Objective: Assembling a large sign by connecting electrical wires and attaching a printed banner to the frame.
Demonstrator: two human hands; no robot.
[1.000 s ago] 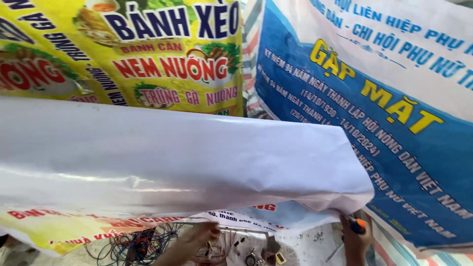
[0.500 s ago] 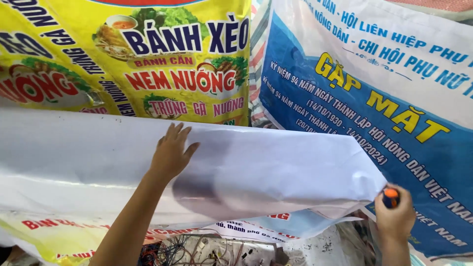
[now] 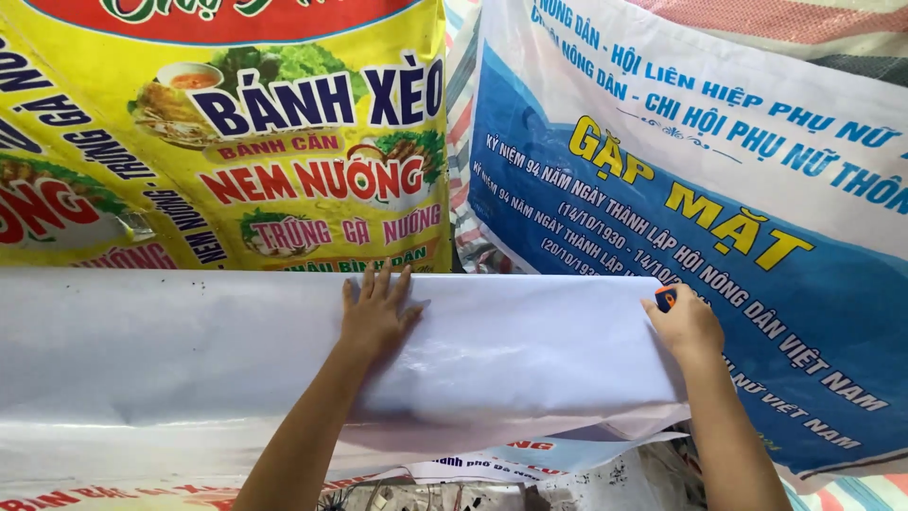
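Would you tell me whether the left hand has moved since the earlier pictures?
Yes. The left hand has risen from below the white sheet to lie flat near its top edge, just under the yellow banner.

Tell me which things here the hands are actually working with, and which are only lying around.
In hand:
- white sheet, folded over, blank side up
- left hand, flat on the sheet near its top fold
- right hand, at the sheet's right corner
- small orange and black tool, held in the right hand

Lying about:
- yellow food banner
- blue and white banner
- tangled wires at the bottom edge
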